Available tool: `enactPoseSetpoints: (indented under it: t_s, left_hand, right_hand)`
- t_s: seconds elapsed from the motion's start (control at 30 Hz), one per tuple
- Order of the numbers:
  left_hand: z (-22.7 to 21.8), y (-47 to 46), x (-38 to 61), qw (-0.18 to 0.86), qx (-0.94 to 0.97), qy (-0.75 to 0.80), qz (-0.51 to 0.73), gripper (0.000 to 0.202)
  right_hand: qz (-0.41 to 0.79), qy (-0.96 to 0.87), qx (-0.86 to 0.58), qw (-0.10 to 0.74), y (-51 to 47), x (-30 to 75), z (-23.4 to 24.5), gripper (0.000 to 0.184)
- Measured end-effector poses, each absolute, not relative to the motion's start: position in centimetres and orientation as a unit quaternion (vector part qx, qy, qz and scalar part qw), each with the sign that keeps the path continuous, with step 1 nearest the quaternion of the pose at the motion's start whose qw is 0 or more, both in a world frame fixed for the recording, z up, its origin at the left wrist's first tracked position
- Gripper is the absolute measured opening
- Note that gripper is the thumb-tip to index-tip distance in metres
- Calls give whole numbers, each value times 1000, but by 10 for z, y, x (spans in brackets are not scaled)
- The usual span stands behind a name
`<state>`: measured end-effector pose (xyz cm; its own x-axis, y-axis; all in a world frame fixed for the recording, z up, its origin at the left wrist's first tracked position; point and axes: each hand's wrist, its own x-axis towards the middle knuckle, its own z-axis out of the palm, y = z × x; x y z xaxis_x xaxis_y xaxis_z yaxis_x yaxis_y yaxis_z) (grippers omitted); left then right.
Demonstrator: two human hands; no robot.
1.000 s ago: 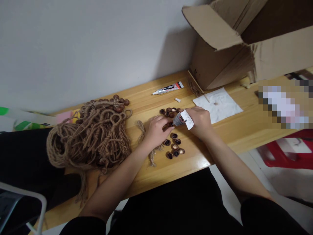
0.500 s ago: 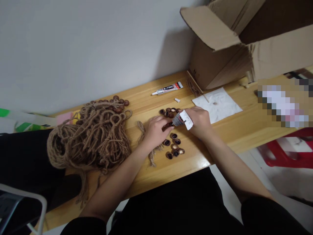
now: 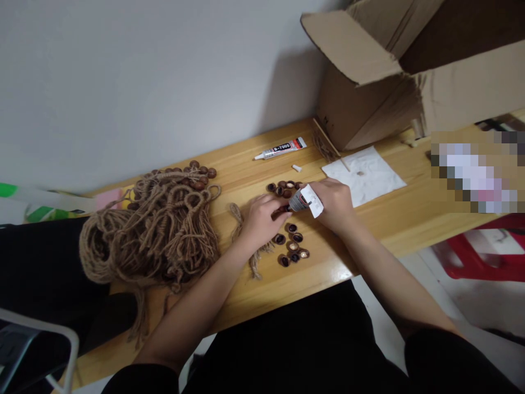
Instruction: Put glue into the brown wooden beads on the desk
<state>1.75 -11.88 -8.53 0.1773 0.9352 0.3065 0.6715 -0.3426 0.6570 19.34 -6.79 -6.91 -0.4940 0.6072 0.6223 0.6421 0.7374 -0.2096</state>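
Observation:
My right hand [image 3: 335,203] is closed around a glue tube [image 3: 301,200], its nozzle tilted down to the left. The nozzle meets a brown nutshell piece [image 3: 280,210] pinched in my left hand [image 3: 261,220]; my fingers partly cover it. Several hollow nutshell halves [image 3: 297,237] lie on the table just below the tube, some with pale insides. Another group of nutshells [image 3: 280,190] sits above my hands. Under my left hand and wrist runs a short knotted jute cord [image 3: 236,213] with a frayed end.
A large heap of knotted jute rope [image 3: 164,230] with brown round nuts [image 3: 204,171] covers the table's left part. A second glue tube marked B-7000 [image 3: 283,148] and a white cap [image 3: 296,168] lie behind. White paper [image 3: 369,175] and an open cardboard box [image 3: 361,104] are right.

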Motion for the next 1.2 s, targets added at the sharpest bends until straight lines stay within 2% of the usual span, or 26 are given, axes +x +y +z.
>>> enactPoseSetpoints:
  t_s: [0.43,0.63,0.83,1.1,1.2]
  left_hand:
    - [-85,-119,17,196,742,539,348,19]
    - [-85,-119,18,194,742,544,339,17]
    - [-86,-119,18,196,741,543,343,19]
    - [-83,-119,18,202,740,543,342,19]
    - [-84,-119,18,198,739,542,347,20]
  right_hand:
    - [14,-869,-390,304,-68,195,-65,30]
    - [25,-864,-395,312,-68,193,-67,27]
    - [43,-862,-426,270,-69,192,-67,26]
    - [14,-867,-385,315,-68,195,-69,27]
    - [13,-867,-394,306,-68,194,-69,25]
